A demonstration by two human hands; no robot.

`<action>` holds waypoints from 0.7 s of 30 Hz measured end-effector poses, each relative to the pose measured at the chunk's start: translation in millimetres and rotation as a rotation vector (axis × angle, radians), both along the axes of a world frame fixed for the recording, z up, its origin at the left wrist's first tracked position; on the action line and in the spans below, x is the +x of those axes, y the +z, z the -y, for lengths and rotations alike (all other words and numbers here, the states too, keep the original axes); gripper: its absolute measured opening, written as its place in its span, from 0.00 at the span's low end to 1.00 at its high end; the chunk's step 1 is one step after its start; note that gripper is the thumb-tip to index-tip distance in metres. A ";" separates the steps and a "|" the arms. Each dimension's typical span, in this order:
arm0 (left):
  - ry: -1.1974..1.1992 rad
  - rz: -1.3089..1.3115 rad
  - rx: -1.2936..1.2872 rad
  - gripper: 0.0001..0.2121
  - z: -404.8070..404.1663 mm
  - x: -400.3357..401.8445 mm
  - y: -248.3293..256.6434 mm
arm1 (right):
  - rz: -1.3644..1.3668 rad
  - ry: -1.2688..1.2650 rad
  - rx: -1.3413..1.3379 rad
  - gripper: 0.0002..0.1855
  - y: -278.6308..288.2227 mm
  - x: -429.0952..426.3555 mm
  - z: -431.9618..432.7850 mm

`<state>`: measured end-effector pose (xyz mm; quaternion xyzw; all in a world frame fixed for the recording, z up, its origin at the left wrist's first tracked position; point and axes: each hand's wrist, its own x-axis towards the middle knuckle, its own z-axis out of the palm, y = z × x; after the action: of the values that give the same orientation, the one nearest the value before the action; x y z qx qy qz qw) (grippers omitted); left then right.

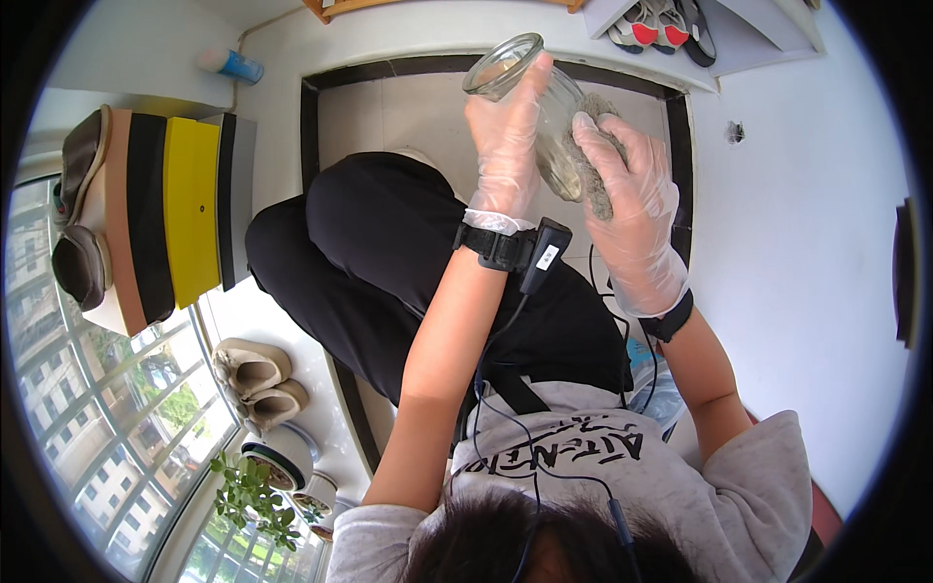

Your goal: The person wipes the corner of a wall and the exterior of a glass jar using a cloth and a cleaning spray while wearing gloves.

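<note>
A clear glass jar is held tilted in front of me, its open mouth towards the upper left. My left hand, in a thin clear plastic glove, grips the jar near its rim, with the thumb along the glass. In my right hand, gloved the same way, a grey cloth is pressed against the outside of the jar near its base. Part of the cloth is hidden behind my fingers. Black straps with a cable run around both wrists.
Stacked shoeboxes with dark shoes stand at the left by the window. Beige shoes and a potted plant sit on the sill. Sneakers rest on a shelf at upper right. Black cables hang across my lap.
</note>
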<state>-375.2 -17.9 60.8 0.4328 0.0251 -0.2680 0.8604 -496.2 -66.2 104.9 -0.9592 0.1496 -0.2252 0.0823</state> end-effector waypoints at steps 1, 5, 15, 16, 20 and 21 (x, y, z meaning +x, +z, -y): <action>0.004 -0.018 -0.019 0.18 -0.1 2.2 -6.0 | -0.003 -0.009 -0.006 0.32 3.8 7.5 -2.3; 0.036 -0.027 -0.036 0.18 -3.9 10.4 -6.8 | -0.105 -0.003 -0.005 0.32 -1.1 -2.8 -5.6; 0.045 0.003 -0.067 0.20 -4.8 4.9 0.2 | -0.031 -0.165 0.470 0.25 -67.9 -101.8 35.4; 0.029 0.012 -0.059 0.21 -4.2 4.0 -0.6 | -0.007 -0.269 0.660 0.20 -63.3 -99.7 36.1; -0.031 -0.020 -0.088 0.20 -1.7 3.7 -2.0 | 0.076 -0.401 1.281 0.17 -48.0 -72.7 36.5; -0.042 -0.026 -0.101 0.20 -2.5 3.4 -1.2 | 0.085 -0.412 1.335 0.18 -41.5 -65.8 31.9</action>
<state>-371.7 -15.4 59.5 0.3858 0.0134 -0.2927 0.8748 -562.0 -98.1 63.4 -0.6461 0.4316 -0.1336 0.6152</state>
